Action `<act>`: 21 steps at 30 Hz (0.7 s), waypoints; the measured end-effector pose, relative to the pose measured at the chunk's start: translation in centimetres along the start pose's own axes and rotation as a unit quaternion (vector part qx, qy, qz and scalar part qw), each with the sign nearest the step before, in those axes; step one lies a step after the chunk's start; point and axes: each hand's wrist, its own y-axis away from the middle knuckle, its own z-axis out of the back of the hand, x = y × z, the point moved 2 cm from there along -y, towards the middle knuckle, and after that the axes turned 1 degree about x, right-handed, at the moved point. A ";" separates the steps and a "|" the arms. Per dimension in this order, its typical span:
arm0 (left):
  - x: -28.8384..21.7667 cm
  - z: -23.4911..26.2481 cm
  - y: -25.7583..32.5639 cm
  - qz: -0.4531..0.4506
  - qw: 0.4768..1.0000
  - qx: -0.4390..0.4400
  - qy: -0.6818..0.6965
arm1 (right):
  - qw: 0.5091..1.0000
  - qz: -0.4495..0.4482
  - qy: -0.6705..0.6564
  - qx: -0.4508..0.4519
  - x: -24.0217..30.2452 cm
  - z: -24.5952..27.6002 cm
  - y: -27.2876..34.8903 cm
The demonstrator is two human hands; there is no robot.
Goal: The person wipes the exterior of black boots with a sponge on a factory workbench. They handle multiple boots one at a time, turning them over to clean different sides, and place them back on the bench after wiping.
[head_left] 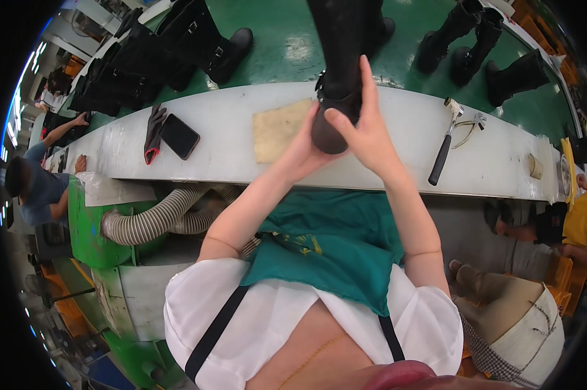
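Note:
Above the white bench (215,123) I hold a tall black boot (339,58) with both hands, its rounded toe toward me and its shaft running away. My left hand (305,144) is closed around the left side of the toe, partly hidden by the boot. My right hand (370,133) grips the other side, thumb over the toe and fingers stretched along the ankle. Studs or a buckle show at the ankle's left. Under my left hand lies a beige sheet (274,133). Another black boot (378,29) stands just behind the held one.
A hammer (444,146) and pincers (466,130) lie to the right, a phone (179,136) and dark glove (154,130) to the left. Black boots (202,39) line the green surface (287,45) beyond. Ribbed hoses (150,218) run below the bench; other people work on both sides.

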 end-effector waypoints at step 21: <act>-1.1 11.6 3.2 -0.177 0.974 -0.137 -0.036 | 0.994 -0.066 -0.072 -0.042 -4.3 -1.9 3.5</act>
